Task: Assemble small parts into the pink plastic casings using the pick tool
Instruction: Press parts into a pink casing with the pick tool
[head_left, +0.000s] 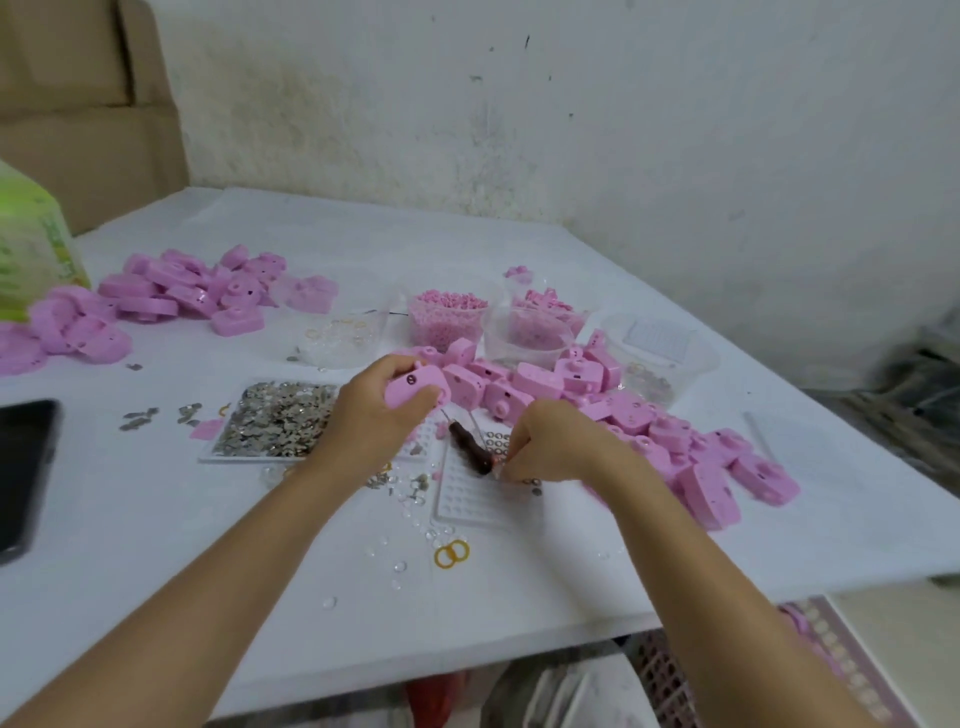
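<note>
Pink casing (413, 389) sits in the person's left hand (363, 421), lifted just above the table (467, 249); the fingers curl over its top and the thumb clamps its near face. It looks like a light, hollow, rigid plastic shell with smooth rounded corners, so it likely needs little force but could twist or slip under the tool's push. Gripping it by the flat side walls, as now, seems the sound way, since that leaves the small holes on its face open for work.

The pick tool (470, 447), with a dark handle and a thin metal tip, lies across the white grid tray (467, 506), between the two hands. It is best taken by the handle, because the tip is fine and probably sharp. The right hand (556, 447) is bunched with its fingertips down at the tray, right beside the handle's butt end. Whether they pinch the tool, pinch a tiny part or hold nothing cannot be told.

Small rings on the tray are probably light and prone to skitter. More casings (649, 421) are heaped just behind the right hand
</note>
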